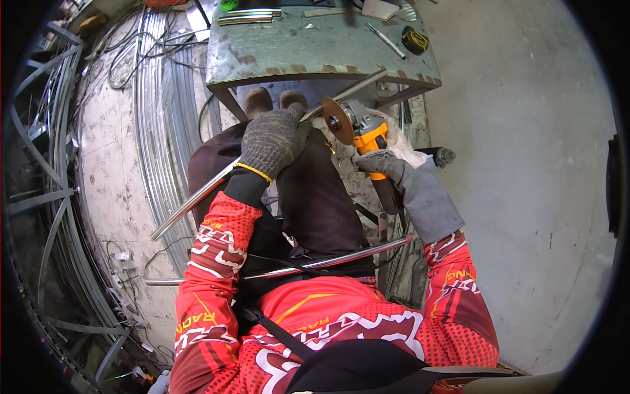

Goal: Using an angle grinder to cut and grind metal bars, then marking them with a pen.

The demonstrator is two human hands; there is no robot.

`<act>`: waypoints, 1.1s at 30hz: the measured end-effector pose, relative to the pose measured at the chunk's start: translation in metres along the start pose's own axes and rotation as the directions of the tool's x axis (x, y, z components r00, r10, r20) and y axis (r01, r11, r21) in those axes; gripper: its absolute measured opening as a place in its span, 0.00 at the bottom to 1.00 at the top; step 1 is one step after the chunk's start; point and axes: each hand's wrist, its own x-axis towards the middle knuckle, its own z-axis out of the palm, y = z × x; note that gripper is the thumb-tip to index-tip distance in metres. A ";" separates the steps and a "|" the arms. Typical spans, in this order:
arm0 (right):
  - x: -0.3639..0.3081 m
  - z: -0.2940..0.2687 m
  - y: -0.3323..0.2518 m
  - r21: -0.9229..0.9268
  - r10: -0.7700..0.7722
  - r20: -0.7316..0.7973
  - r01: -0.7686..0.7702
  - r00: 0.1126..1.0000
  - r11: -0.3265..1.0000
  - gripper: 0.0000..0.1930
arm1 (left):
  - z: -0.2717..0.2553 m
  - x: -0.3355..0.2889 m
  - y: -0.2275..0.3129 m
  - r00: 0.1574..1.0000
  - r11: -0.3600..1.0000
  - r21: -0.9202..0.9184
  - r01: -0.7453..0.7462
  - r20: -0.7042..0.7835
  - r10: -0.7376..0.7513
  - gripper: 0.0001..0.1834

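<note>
Here the left hand [272,139], in a knitted grey glove, has its grip clenched around a long steel tube [197,197] that slants across the person's lap toward the table [315,52]. The right hand [387,167], in a grey leather glove, grasps a yellow angle grinder [364,131], its disc [336,120] just beside the tube. A second tube [328,261] lies across the thighs.

Both gloved hands, left [272,141] and right [387,167], clenched.
</note>
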 end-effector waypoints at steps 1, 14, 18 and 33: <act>0.001 0.001 0.001 0.036 -0.011 -0.001 0.011 1.000 0.999 0.57 | 0.000 -0.001 0.001 1.000 1.000 0.000 0.001 0.000 -0.001 0.22; 0.026 -0.006 0.019 -0.189 -0.052 -0.031 0.045 0.998 0.981 0.57 | -0.002 0.005 0.001 1.000 1.000 -0.023 -0.002 -0.018 0.001 0.22; 0.035 -0.009 0.031 -0.221 -0.158 -0.043 0.145 0.986 0.964 0.59 | -0.003 0.004 0.000 1.000 1.000 -0.012 -0.015 -0.011 0.015 0.21; 0.030 -0.008 0.008 -0.219 -0.126 -0.043 0.114 0.991 0.969 0.62 | -0.003 0.004 0.002 0.999 0.999 0.013 -0.038 -0.027 0.038 0.20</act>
